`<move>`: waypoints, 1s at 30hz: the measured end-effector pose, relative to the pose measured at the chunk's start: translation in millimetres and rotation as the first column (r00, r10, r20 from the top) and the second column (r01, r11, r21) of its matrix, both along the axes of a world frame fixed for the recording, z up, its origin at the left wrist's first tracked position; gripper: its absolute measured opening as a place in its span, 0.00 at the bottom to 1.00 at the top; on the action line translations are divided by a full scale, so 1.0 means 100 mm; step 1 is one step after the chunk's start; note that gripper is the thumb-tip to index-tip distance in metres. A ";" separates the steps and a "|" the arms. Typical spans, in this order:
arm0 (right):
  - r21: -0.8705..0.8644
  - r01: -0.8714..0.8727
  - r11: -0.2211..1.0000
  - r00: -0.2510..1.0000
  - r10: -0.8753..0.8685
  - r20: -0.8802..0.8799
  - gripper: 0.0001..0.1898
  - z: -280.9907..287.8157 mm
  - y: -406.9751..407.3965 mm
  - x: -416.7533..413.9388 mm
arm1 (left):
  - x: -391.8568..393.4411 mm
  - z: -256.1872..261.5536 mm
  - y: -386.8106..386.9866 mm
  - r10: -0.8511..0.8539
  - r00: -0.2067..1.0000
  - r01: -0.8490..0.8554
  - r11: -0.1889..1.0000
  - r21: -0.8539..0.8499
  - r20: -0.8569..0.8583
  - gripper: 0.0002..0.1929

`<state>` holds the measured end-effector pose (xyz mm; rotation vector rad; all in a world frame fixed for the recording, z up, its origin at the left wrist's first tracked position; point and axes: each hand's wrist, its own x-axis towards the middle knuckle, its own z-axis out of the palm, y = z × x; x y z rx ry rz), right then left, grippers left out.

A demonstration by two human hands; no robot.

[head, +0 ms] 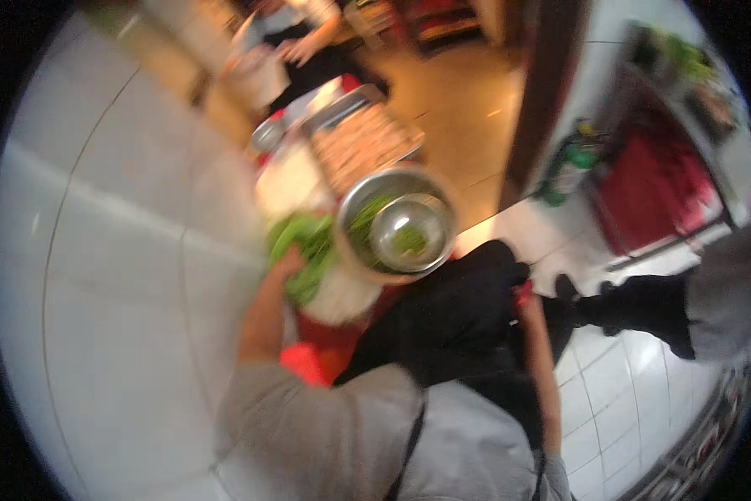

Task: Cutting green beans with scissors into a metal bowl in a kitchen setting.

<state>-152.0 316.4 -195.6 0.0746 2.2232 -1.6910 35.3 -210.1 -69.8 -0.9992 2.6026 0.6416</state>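
Observation:
My left hand [292, 260] reaches into a heap of bright green leafy vegetables [316, 241] at the table's left side. Blur hides its fingertips, so I cannot tell whether they grip the leaves. Just right of the greens stands a large steel bowl [345, 219] with cut greens inside. A smaller metal bowl [438, 219] sits within it, with some green pieces showing. My right hand [524, 295] is low at my right side, by the black apron [431, 313]. Something red shows at that hand, but its grip is unclear.
Beyond the bowl lies a metal tray [416, 147] of pinkish-brown food. A small metal cup [267, 134] is at the far left. Another person's hands [300, 50] are across the table. At right are a green bottle [566, 172], a red surface [654, 181] and another person's legs [651, 313].

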 end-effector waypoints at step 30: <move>-0.212 -0.023 0.977 0.928 0.099 0.358 0.25 0.37 -0.08 0.01 | -0.07 0.11 0.04 0.125 0.963 -0.133 0.991 0.021 0.240 0.28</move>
